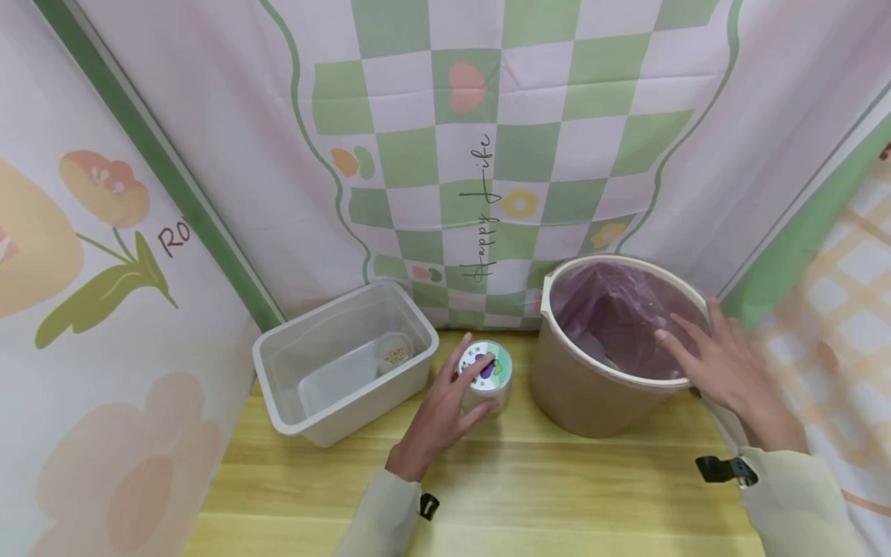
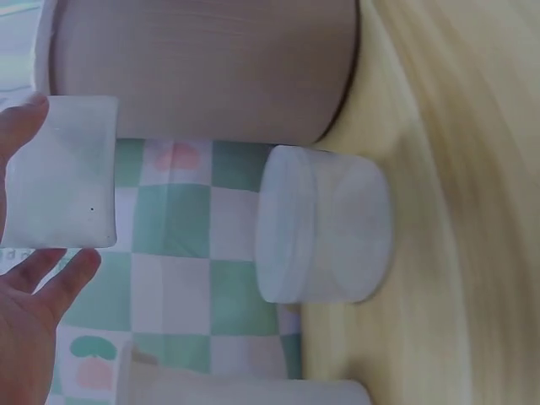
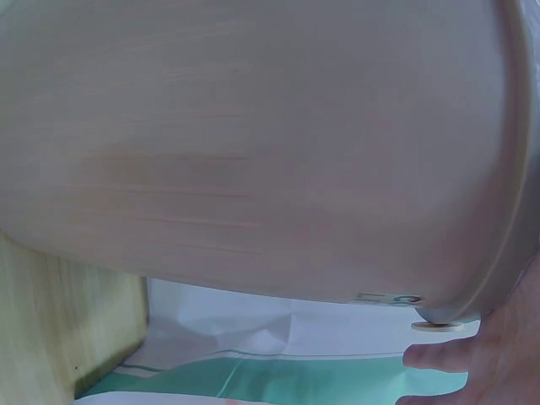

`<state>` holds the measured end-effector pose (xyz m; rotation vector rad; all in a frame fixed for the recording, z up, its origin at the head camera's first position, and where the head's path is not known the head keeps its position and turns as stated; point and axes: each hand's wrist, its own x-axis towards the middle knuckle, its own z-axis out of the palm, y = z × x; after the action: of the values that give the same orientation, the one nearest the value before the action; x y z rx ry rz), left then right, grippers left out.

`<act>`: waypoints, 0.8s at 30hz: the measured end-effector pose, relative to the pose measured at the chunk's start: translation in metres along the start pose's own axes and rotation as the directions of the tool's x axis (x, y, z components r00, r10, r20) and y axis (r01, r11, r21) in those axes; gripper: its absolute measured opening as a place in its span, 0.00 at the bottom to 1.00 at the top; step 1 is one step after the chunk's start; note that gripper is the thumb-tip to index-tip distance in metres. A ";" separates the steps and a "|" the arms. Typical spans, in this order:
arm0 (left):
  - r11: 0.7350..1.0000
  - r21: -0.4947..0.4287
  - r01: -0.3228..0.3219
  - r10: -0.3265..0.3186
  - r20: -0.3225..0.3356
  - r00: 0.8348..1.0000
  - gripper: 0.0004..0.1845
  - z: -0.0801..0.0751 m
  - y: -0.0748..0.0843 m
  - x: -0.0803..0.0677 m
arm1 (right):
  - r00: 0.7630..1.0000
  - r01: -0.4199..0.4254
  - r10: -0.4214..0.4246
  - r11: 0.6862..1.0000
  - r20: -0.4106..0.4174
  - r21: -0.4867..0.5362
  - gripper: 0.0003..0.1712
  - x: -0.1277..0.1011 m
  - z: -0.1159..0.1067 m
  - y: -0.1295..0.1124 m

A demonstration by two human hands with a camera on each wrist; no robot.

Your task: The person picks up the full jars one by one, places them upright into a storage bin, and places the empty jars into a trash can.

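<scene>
My left hand (image 1: 438, 410) holds a small translucent jar (image 1: 490, 381) by its sides, thumb on the right and fingers on the left. A printed lid with a purple grape picture tops it in the head view. In the left wrist view, the held jar (image 2: 63, 173) hangs above the table. Lower down stands a second lidded translucent jar (image 2: 325, 224), hidden in the head view. My right hand (image 1: 731, 367) is at the right rim of a beige bin (image 1: 592, 394), with thumb and one finger stretched over its opening and other fingers (image 3: 439, 354) outside.
A purple bag (image 1: 602, 298) lines the bin. To the left, a grey plastic tub (image 1: 355, 418) contains a clear jar (image 1: 395, 352) with pale grains. Behind the wooden table (image 1: 522, 495) hangs a checked cloth (image 1: 404, 155); printed cloth panels also stand at both sides.
</scene>
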<state>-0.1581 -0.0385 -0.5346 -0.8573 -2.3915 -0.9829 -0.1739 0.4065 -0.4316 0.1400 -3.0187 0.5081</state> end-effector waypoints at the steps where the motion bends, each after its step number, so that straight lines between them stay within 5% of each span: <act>1: 1.000 0.001 -0.002 0.002 0.001 1.000 0.43 -0.001 0.001 0.003 | 1.000 0.000 0.000 1.000 -0.002 0.000 0.42 0.000 0.000 0.000; 24: 0.991 -0.009 -0.132 0.131 -0.075 0.989 0.43 -0.023 0.030 0.069 | 1.000 0.006 -0.006 1.000 -0.010 -0.009 0.42 0.002 0.001 0.002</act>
<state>-0.1853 -0.0123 -0.4653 -0.9535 -2.2379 -0.9639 -0.1759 0.4079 -0.4327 0.1453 -3.0093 0.4934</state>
